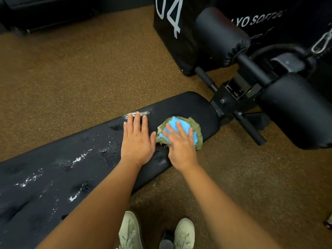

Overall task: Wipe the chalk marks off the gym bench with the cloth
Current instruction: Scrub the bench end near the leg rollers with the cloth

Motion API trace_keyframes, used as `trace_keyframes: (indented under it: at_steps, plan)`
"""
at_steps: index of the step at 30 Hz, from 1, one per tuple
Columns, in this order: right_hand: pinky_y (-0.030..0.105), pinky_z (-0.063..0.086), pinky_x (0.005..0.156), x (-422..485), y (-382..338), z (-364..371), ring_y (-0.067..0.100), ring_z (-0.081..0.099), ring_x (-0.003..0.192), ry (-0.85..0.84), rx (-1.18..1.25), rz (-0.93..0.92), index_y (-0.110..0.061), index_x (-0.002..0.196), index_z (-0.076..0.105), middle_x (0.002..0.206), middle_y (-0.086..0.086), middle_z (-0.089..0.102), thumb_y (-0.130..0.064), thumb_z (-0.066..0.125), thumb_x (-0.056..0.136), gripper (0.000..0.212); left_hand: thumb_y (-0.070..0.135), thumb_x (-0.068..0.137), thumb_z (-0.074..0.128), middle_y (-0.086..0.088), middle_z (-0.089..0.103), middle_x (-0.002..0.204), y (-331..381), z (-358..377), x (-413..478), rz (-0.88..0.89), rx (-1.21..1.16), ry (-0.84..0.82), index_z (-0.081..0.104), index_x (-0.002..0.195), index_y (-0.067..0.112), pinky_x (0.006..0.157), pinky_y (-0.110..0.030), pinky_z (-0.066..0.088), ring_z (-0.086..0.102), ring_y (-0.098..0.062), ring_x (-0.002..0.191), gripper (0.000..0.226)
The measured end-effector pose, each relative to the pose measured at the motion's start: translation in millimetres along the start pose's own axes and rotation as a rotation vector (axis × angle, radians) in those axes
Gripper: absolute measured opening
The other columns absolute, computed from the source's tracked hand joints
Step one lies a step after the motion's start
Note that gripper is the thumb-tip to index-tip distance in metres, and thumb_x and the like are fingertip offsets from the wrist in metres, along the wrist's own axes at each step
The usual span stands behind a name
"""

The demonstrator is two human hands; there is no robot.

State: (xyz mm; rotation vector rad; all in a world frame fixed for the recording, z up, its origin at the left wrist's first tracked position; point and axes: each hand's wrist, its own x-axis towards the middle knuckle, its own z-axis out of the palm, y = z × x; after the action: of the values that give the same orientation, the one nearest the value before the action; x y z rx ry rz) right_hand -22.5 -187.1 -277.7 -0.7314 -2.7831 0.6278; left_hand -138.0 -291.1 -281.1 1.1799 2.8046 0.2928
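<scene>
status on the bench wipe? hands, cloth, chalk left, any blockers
Right hand pressing cloth flat, no closed grip. Left hand open, flat on bench. Chalk marks remain, left of both hands. Nothing in the way.

Bench: I see the black padded bench (71, 159) running from lower left up to centre right, over brown speckled floor (71, 69).
Chalk: white chalk marks (80, 158) scattered along the pad's left and middle; one streak at the far edge, just past the left fingertips.
Left hand: left hand (137, 139) flat on the pad, palm down, fingers together.
Right hand: right hand (181, 143) pressed on the cloth, fingers spread.
Cloth: bunched blue and olive cloth (181, 126) near the pad's rounded end.
Beyond: black roller pads (221, 35) on the frame; black box (172, 33) with white numerals.
Below: my pale shoes (130, 230).
</scene>
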Motion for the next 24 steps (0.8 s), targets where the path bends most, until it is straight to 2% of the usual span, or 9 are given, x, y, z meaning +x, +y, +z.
trace_keyframes:
  at_steps: [3, 6, 9, 11, 13, 16, 19, 21, 24]
  plan:
    - [0.058, 0.015, 0.112, -20.9, 24.2, -7.6, 0.027, 0.033, 0.138, 0.065, 0.028, -0.071, -0.018, 0.122, 0.062, 0.138, 0.000, 0.053, 0.002, 0.050, 0.078, 0.050, 0.045, 0.096, 0.022, -0.023, 0.022, 0.154, -3.2, 0.3, -1.0, 0.008, 0.034, -0.009, 0.027, 0.146, 0.000, 0.118, -0.050, 0.011, 0.011, -0.040, 0.143, 0.068]
    - [0.055, 0.008, 0.114, 0.2, 40.1, -18.3, 0.027, 0.025, 0.142, 0.064, 0.008, 0.122, -0.018, 0.123, 0.061, 0.141, -0.001, 0.049, 0.007, 0.050, 0.082, 0.049, 0.044, 0.096, 0.020, -0.025, 0.027, 0.151, -6.6, -0.4, -2.4, 0.024, 0.065, -0.026, 0.030, 0.145, -0.002, 0.116, -0.051, 0.015, 0.017, -0.041, 0.141, 0.068]
    - [0.053, 0.003, 0.115, 23.9, 19.5, -14.9, 0.025, 0.016, 0.145, 0.068, 0.001, 0.285, -0.016, 0.130, 0.054, 0.145, -0.002, 0.044, -0.004, 0.049, 0.090, 0.041, 0.045, 0.095, 0.020, -0.025, 0.030, 0.149, -6.5, -2.2, -3.5, 0.018, 0.068, -0.024, 0.032, 0.144, -0.002, 0.114, -0.053, 0.020, 0.021, -0.042, 0.139, 0.068]
    - [0.054, 0.002, 0.115, 17.6, 0.9, -4.0, 0.024, 0.014, 0.145, 0.037, -0.036, 0.215, -0.019, 0.134, 0.050, 0.148, -0.005, 0.039, -0.008, 0.049, 0.090, 0.045, 0.044, 0.095, 0.025, -0.026, 0.032, 0.148, -5.8, -3.5, -5.5, 0.003, 0.045, -0.009, 0.035, 0.142, -0.002, 0.113, -0.055, 0.022, 0.022, -0.043, 0.138, 0.067]
    - [0.055, 0.005, 0.115, -2.7, -6.3, 5.4, 0.025, 0.018, 0.144, 0.041, -0.040, 0.060, -0.022, 0.131, 0.054, 0.147, -0.006, 0.041, -0.007, 0.053, 0.088, 0.045, 0.044, 0.094, 0.028, -0.025, 0.032, 0.148, -6.9, -4.5, -7.9, -0.008, 0.033, 0.002, 0.037, 0.141, -0.001, 0.112, -0.056, 0.023, 0.022, -0.043, 0.138, 0.066]
    - [0.056, 0.009, 0.115, -15.8, 14.4, 3.0, 0.024, 0.025, 0.142, 0.101, -0.039, 0.023, -0.021, 0.126, 0.059, 0.143, -0.005, 0.047, -0.003, 0.057, 0.084, 0.045, 0.046, 0.094, 0.028, -0.023, 0.030, 0.150, -10.1, -4.6, -10.2, -0.021, 0.032, 0.018, 0.036, 0.143, 0.001, 0.114, -0.056, 0.019, 0.019, -0.042, 0.140, 0.067]
    - [0.053, 0.004, 0.115, 10.8, 25.3, -8.1, 0.024, 0.020, 0.144, 0.138, -0.054, 0.225, -0.020, 0.126, 0.057, 0.144, -0.004, 0.045, -0.005, 0.055, 0.087, 0.042, 0.049, 0.094, 0.024, -0.020, 0.021, 0.155, -12.3, -4.2, -11.3, -0.041, 0.027, 0.023, 0.028, 0.147, 0.005, 0.116, -0.053, 0.011, 0.010, -0.039, 0.144, 0.069]
    - [0.055, 0.005, 0.114, 31.8, 17.2, -10.0, 0.024, 0.018, 0.144, 0.146, -0.047, 0.346, -0.017, 0.130, 0.053, 0.145, -0.002, 0.044, -0.011, 0.053, 0.091, 0.040, 0.051, 0.093, 0.021, -0.018, 0.016, 0.157, -12.4, -3.3, -11.3, -0.057, 0.026, 0.023, 0.023, 0.149, 0.006, 0.117, -0.052, 0.007, 0.005, -0.037, 0.145, 0.072]
    - [0.055, 0.003, 0.114, 29.7, -2.8, -0.5, 0.021, 0.017, 0.144, 0.084, -0.043, 0.245, -0.019, 0.134, 0.050, 0.148, -0.006, 0.039, -0.011, 0.050, 0.092, 0.043, 0.052, 0.094, 0.020, -0.017, 0.011, 0.158, -11.6, -3.0, -10.2, -0.089, 0.017, 0.018, 0.018, 0.151, 0.008, 0.118, -0.050, 0.004, 0.002, -0.036, 0.146, 0.072]
